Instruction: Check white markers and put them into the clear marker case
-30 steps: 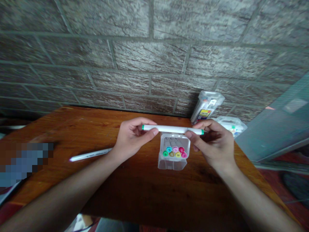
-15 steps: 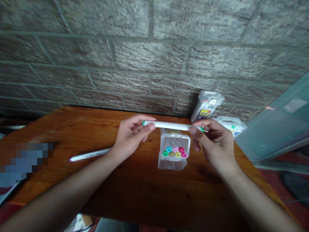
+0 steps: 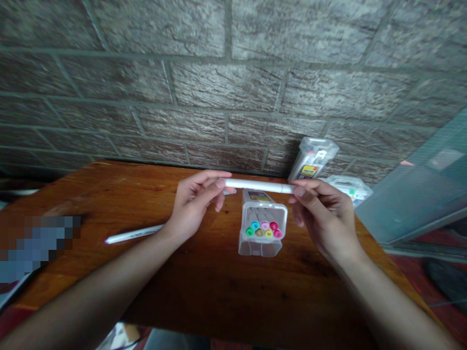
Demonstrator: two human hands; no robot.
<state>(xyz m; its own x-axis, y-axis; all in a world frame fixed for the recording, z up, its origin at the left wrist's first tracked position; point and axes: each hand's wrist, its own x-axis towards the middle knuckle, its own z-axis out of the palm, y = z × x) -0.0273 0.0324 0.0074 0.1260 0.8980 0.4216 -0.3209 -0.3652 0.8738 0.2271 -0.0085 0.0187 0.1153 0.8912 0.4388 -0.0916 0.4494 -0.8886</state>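
Note:
A white marker point(image 3: 255, 184) is held level above the wooden table, between my two hands. My left hand point(image 3: 197, 201) pinches its left end, where a bit of green shows by the fingertips. At the other end, my right hand point(image 3: 321, 209) has thumb and fingers closed round the marker's tip part, which they hide. Just below the marker lies a clear plastic case point(image 3: 260, 247), its open end facing me. Several markers point(image 3: 264, 226) with coloured ends in green, blue, pink, red, yellow and brown are inside it.
Another white marker point(image 3: 133, 234) with a purple end lies left, partly behind my left forearm. By the brick wall point(image 3: 226, 87) a clear marker case point(image 3: 314, 155) stands upright, and another clear case point(image 3: 350, 189) is right of it. The wooden table point(image 3: 219, 291) ends near a door at right.
The bare tip and green ring at the marker's right end are now covered, with a white cap-like end in my right fingers. My hands have drawn slightly closer together.

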